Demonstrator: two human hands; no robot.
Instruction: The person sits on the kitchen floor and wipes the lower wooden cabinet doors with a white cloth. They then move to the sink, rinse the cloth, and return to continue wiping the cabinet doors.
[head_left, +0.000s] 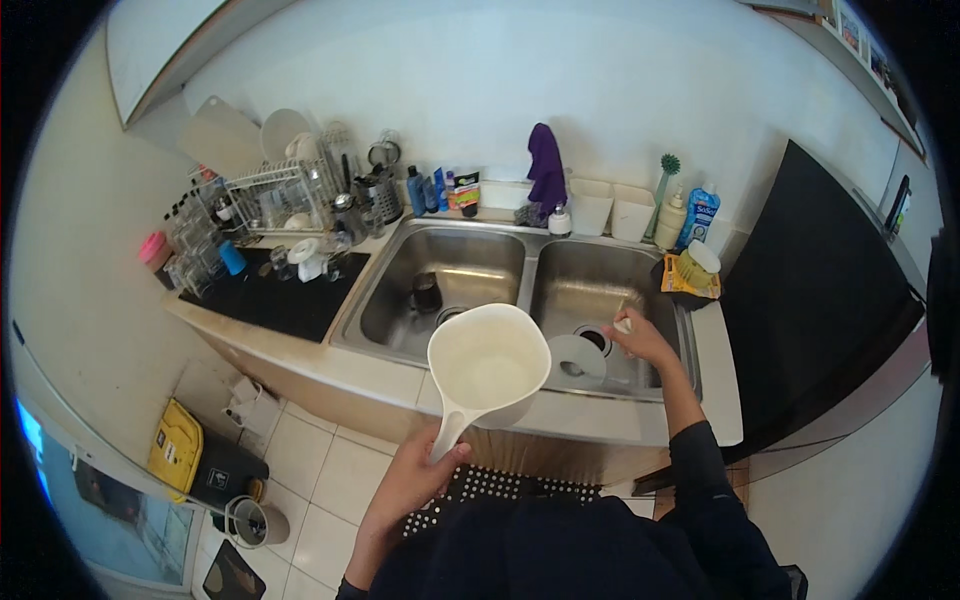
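Observation:
My left hand (421, 474) grips the handle of a white plastic dipper (489, 361), held over the front edge of the double steel sink. Liquid seems to lie in its bottom. Over the right basin (592, 277), my right hand (641, 337) has its fingers closed around a small whitish object (622, 325), too small to name. Just left of that hand are the drain (596, 339) and a pale round dish (583, 358) with a spoon (572, 368) in it. A dark mug (427, 292) stands in the left basin (465, 247).
Left of the sink, glasses and a white dish rack (277, 195) crowd the counter. Behind the basins are a soap dispenser (559, 220), white containers (591, 206) and a purple cloth (546, 169). Bottles and a yellow-and-white brush (699, 264) sit at the right rim.

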